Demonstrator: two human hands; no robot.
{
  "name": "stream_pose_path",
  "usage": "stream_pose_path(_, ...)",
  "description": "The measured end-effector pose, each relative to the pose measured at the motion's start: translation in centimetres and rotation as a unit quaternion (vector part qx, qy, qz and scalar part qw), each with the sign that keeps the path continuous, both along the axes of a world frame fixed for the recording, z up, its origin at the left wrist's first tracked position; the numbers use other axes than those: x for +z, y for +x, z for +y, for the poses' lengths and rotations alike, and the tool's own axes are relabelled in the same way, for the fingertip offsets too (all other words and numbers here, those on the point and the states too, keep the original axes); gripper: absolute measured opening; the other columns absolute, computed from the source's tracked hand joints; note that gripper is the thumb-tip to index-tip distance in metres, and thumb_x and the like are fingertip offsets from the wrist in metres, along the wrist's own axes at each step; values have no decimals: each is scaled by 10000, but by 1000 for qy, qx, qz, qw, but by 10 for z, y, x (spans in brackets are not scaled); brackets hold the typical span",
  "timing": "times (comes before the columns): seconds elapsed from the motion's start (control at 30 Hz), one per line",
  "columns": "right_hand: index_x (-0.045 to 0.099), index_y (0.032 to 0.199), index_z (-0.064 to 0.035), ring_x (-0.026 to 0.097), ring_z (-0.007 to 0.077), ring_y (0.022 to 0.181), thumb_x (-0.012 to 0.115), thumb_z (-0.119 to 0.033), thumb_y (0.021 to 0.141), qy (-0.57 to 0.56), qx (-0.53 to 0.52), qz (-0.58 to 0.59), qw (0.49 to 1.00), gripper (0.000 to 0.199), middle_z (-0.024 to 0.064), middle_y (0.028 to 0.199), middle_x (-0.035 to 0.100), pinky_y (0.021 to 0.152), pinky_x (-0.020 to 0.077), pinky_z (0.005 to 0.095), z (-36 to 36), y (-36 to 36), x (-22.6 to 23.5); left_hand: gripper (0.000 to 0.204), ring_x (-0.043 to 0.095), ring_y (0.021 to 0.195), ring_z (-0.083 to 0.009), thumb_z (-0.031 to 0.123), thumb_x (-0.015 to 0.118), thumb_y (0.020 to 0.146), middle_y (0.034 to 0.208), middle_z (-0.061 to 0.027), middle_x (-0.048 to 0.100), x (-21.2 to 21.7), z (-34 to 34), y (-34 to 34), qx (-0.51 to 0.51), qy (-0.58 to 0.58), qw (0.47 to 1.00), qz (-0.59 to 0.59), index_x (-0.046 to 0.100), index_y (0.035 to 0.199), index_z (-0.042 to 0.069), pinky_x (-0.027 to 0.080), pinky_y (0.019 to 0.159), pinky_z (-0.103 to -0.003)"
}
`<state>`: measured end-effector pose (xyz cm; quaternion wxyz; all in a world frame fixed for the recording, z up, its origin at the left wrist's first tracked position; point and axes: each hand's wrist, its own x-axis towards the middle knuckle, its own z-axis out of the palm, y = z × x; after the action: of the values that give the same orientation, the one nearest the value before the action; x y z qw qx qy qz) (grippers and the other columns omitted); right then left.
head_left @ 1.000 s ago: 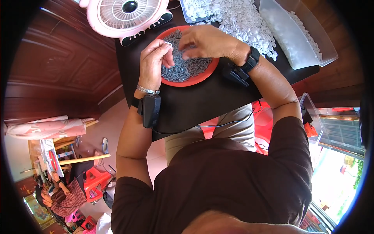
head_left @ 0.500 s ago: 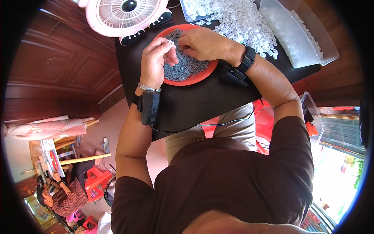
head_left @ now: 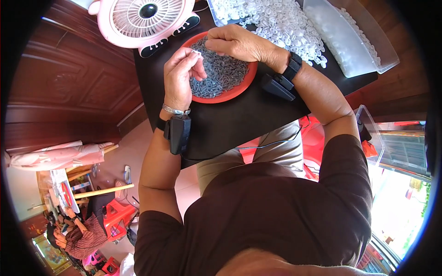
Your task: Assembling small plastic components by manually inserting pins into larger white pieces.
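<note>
Hands over red tray (head_left: 239, 89): left hand (head_left: 179, 80) pinches small white ring (head_left: 197, 53); right hand (head_left: 237, 42), fingers closed, picks at grey pieces (head_left: 221, 73); a loosened grip could drop the ring among them.

Plate (head_left: 239, 89) on table (head_left: 239, 124); fan (head_left: 145, 20) behind-left; tub (head_left: 350, 41) right; loose pieces (head_left: 281, 23) between.

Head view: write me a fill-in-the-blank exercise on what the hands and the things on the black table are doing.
1. The left hand pinches a small ____ ring between its fingertips.
2. The right hand reaches into the round ____ tray of small dark grey parts.
3. The pile of white rings lies on the black table, on the tray's ____ side.
4. Beyond the tray stands a pink ____.

Missing words: white; red; right; fan
</note>
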<state>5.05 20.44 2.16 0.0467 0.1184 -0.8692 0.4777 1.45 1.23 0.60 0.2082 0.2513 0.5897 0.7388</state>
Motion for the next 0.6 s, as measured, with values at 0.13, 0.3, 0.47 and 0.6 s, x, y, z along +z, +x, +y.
stream_pose_path(0.13,603,845,-2,556,110,649,556,-277,879,-60,33,19,997,282,42,659,584,619,456,286,2,-5,-10,177,538,568,-103,177,511,895,683,-26,561,-1,0,-1,-2,0,1000,15,580,845,22,410,535,-210)
stream_pose_path(0.3,588,866,-2,525,65,701,542,-209,912,-91,52,-14,994,217,2,735,568,659,452,222,3,-4,-5,155,544,657,-89,173,542,891,743,-18,562,1,4,5,17,-44,994,96,597,875,29,415,572,-199)
stream_pose_path(0.47,588,839,4,498,65,657,538,-179,892,-20,34,32,999,197,-8,687,544,617,426,226,-8,4,0,147,544,735,-101,99,543,873,852,-47,553,-2,5,5,-7,-78,964,253,582,834,-37,439,641,-225)
stream_pose_path(0.6,590,835,-7,503,69,655,541,-205,885,25,65,-9,998,211,-4,690,548,622,430,224,-5,4,4,146,536,713,-102,83,544,860,820,-51,546,-5,3,5,-9,-91,956,278,573,809,-50,435,642,-231)
